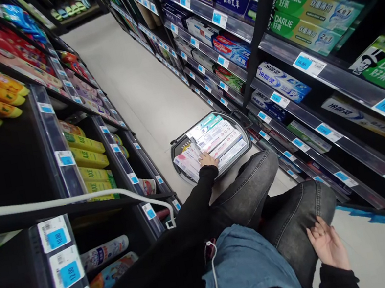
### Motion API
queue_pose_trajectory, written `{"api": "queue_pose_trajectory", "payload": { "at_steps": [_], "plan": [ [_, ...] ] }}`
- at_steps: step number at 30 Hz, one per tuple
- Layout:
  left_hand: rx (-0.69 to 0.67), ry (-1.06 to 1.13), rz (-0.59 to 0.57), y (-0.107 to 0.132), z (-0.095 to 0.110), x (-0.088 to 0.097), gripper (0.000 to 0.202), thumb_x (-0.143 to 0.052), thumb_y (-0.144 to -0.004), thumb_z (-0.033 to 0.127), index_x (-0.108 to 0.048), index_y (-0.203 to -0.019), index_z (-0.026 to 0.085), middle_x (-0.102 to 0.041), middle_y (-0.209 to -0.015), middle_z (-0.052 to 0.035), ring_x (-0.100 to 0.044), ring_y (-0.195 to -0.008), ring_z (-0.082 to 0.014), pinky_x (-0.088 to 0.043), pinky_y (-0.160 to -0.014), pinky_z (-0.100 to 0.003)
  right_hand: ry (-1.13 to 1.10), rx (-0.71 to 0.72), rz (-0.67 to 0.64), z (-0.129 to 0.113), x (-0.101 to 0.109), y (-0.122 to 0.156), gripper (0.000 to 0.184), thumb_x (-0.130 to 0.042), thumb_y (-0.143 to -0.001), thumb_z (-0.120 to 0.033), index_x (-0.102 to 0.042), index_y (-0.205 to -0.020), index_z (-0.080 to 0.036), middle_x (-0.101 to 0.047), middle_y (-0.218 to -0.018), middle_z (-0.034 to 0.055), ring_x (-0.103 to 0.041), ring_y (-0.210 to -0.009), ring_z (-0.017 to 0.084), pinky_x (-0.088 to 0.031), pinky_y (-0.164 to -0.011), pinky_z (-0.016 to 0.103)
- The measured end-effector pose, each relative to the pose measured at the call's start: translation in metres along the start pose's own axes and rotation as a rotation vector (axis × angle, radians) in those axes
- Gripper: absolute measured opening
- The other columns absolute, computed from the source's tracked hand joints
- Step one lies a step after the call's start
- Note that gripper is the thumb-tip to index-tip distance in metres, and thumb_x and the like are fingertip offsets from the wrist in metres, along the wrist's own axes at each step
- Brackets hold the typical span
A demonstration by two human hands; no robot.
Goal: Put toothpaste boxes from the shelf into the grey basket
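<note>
My left hand (208, 159) reaches down into a dark shopping basket (216, 175) on the floor. Its fingers are bent around the right edge of a pink-and-white toothpaste box (188, 160) lying at the left of the basket; the fingertips are partly hidden. Beside it, more long boxes lie in a row, white and pink ones (218, 135) in the middle and teal ones (207, 124) at the far side. My right hand (327, 242) rests palm up against my right thigh, holding nothing, with its fingers loosely curled and apart.
Toothpaste shelves (324, 128) with price tags rise close on the right, stocked with green Darlie boxes (318, 12). On the left, a shelf (72, 177) holds yellow and orange packages. A white cable (75, 198) crosses the left side. The aisle floor (115, 68) stretches ahead.
</note>
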State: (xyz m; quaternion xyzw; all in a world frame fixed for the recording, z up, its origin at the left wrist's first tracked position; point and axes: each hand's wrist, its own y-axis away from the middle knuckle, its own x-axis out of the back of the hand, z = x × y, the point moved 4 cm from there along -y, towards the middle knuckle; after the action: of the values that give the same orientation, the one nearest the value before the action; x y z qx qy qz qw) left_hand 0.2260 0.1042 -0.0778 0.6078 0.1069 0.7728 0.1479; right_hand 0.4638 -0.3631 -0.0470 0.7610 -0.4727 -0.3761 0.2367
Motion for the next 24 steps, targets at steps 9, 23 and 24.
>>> {"api": "queue_pose_trajectory", "payload": {
  "at_steps": [9,23,24],
  "plan": [
    [0.091,0.190,-0.059,-0.029,-0.010,-0.007,0.093,-0.065,-0.086,0.043,-0.010,-0.146,-0.002,-0.019,-0.147,-0.0372,-0.037,-0.133,-0.0310,-0.037,-0.098,-0.033,-0.023,-0.030,0.020,0.000,0.003,-0.001,0.043,-0.071,-0.069,-0.049,-0.067,-0.106,-0.029,-0.071,-0.082,-0.0001,-0.065,-0.074,0.017,-0.052,-0.093,0.047],
    [-0.347,-0.266,-0.090,-0.042,0.020,-0.007,0.087,-0.058,-0.084,0.053,-0.014,-0.155,0.031,0.004,-0.161,-0.0128,0.005,-0.144,-0.0451,-0.006,-0.107,-0.069,-0.032,-0.026,0.023,-0.002,-0.007,0.004,0.048,-0.074,-0.064,-0.053,-0.067,-0.105,-0.029,-0.071,-0.079,-0.0022,-0.066,-0.073,0.014,-0.056,-0.085,0.039],
    [-0.347,-0.278,-0.098,-0.044,0.021,-0.008,0.083,-0.056,-0.086,0.053,-0.014,-0.155,0.033,0.004,-0.161,-0.0114,0.004,-0.143,-0.0460,-0.006,-0.107,-0.070,-0.035,-0.028,0.023,-0.001,-0.007,0.005,0.048,-0.075,-0.064,-0.053,-0.067,-0.105,-0.029,-0.071,-0.079,-0.0024,-0.066,-0.073,0.014,-0.057,-0.084,0.038]
  ]
}}
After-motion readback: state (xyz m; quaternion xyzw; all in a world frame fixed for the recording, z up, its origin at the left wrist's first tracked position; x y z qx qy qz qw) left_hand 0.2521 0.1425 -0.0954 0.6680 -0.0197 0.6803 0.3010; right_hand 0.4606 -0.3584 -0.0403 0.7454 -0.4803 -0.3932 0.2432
